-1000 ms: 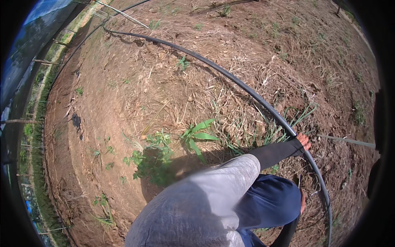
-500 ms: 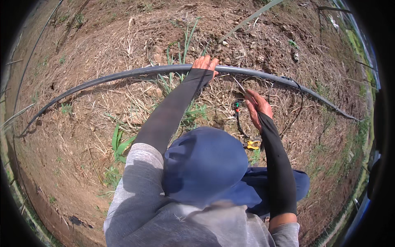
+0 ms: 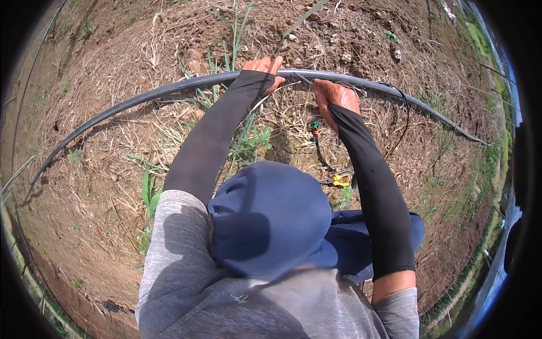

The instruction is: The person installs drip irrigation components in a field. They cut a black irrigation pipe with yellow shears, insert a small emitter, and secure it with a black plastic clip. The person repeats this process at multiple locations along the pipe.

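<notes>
A long dark grey pipe (image 3: pixel 148 97) crosses the ground in front of me in a wide arc. My left hand (image 3: pixel 264 69) is wrapped round it near the top of the arc, the thumb on the near side. Close by on the right, my right hand (image 3: pixel 337 96) is closed on a thin metal pointed tool (image 3: pixel 303 79). The tool's far end meets the pipe's near side; whether it pierces the wall I cannot tell. Below the right hand lies a thin black tube with a green and orange fitting (image 3: pixel 315 131).
Yellow-handled pliers (image 3: pixel 340 180) lie on the ground beside my right forearm. Another thin black tube (image 3: pixel 407 116) loops down from the pipe at the right. Dry straw, soil and green weeds (image 3: pixel 251 144) surround the pipe. A thin dark line runs along the far left.
My right hand has moved up toward the pipe, bringing the pointed tool against it. The left hand stays on the pipe. The whole view has shifted slightly.
</notes>
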### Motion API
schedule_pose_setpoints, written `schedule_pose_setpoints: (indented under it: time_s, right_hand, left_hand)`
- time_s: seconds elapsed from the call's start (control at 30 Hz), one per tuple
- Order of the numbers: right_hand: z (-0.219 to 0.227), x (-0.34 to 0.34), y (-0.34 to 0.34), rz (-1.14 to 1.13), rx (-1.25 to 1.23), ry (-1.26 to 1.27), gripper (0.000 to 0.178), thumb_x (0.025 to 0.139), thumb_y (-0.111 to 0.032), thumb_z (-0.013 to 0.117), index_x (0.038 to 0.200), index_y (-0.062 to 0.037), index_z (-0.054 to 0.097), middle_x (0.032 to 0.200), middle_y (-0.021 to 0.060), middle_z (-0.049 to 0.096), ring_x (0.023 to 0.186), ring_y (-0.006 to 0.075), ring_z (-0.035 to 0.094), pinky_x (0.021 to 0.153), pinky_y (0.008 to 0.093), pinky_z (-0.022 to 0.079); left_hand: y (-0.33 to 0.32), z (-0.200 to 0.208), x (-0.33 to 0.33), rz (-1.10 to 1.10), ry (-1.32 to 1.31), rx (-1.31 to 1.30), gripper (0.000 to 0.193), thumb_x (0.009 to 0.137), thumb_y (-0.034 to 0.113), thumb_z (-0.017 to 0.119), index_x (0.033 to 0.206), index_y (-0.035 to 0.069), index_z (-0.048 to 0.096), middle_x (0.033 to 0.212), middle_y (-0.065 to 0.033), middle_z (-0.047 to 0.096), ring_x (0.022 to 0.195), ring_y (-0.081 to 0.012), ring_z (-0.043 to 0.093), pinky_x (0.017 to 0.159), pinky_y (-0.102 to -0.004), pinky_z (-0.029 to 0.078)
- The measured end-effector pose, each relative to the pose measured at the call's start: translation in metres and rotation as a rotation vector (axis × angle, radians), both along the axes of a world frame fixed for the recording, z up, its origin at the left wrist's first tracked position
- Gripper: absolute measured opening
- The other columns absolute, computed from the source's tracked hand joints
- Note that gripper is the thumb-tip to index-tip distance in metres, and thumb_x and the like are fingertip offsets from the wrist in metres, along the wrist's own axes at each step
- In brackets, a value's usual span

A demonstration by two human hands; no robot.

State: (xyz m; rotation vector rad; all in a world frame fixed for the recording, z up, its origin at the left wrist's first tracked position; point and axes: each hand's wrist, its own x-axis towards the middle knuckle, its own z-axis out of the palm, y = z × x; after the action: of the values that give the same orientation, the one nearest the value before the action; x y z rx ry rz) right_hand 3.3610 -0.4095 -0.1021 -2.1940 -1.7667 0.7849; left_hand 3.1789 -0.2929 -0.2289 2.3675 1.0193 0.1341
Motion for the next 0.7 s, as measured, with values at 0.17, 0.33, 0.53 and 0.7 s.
schedule_pose_setpoints:
  time_s: [0.17, 0.33, 0.53, 0.7]
  right_hand:
    - [0.002, 0.003, 0.017, 0.121, -0.013, -0.122, 0.023, 0.087, -0.018, 0.060, 0.106, -0.0081, 0.070, 0.086, 0.0160, 0.069, 0.081, 0.0328, 0.068, 0.072, 0.0420, 0.053]
    - [0.007, 0.006, 0.032, 0.271, -0.021, -0.201, 0.019, 0.087, -0.018, 0.061, 0.101, -0.0073, 0.070, 0.078, 0.0174, 0.067, 0.073, 0.0349, 0.067, 0.067, 0.0439, 0.053]
    - [0.022, -0.001, 0.053, 0.310, -0.147, -0.225, 0.019, 0.089, -0.019, 0.061, 0.099, -0.0043, 0.068, 0.072, 0.0173, 0.067, 0.067, 0.0344, 0.067, 0.064, 0.0431, 0.053]
    - [0.020, -0.006, 0.057, 0.155, -0.253, -0.101, 0.027, 0.092, -0.023, 0.057, 0.105, -0.0027, 0.069, 0.074, 0.0196, 0.067, 0.071, 0.0332, 0.068, 0.068, 0.0414, 0.051]
  left_hand:
    - [0.015, -0.009, 0.000, -0.077, 0.028, -0.008, 0.049, 0.083, 0.044, 0.066, 0.111, 0.006, 0.052, 0.086, -0.0169, 0.067, 0.079, -0.0353, 0.066, 0.069, -0.0462, 0.052]
    - [0.005, -0.012, -0.004, -0.065, -0.009, 0.116, 0.041, 0.086, 0.043, 0.066, 0.103, 0.008, 0.052, 0.087, -0.0147, 0.065, 0.078, -0.0332, 0.067, 0.066, -0.0445, 0.052]
    - [-0.003, -0.018, -0.003, -0.081, -0.179, 0.329, 0.035, 0.084, 0.040, 0.069, 0.097, 0.011, 0.054, 0.079, -0.0091, 0.059, 0.072, -0.0257, 0.067, 0.060, -0.0376, 0.052]
    - [-0.002, -0.020, -0.008, -0.073, -0.234, 0.336, 0.032, 0.081, 0.034, 0.072, 0.096, 0.011, 0.055, 0.079, -0.0089, 0.057, 0.070, -0.0250, 0.065, 0.060, -0.0378, 0.052]
